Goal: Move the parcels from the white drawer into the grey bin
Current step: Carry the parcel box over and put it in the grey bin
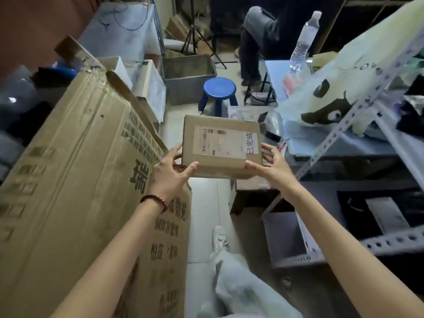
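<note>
A brown cardboard parcel (221, 145) with a white shipping label and a white sticker is held in the air in front of me. My left hand (171, 173) grips its near left corner, thumb on top. My right hand (270, 165) grips its near right corner. The grey bin (190, 71) stands on the floor farther ahead, behind a blue stool, and looks open at the top. A white slatted drawer (153, 88) stands on edge to the left of the bin.
A big cardboard box (80, 180) fills the left side. The blue stool (219, 90) stands between me and the bin. Metal shelving (344, 138) with bags and a water bottle (304, 40) is on the right. A person's legs (252, 53) are at the back.
</note>
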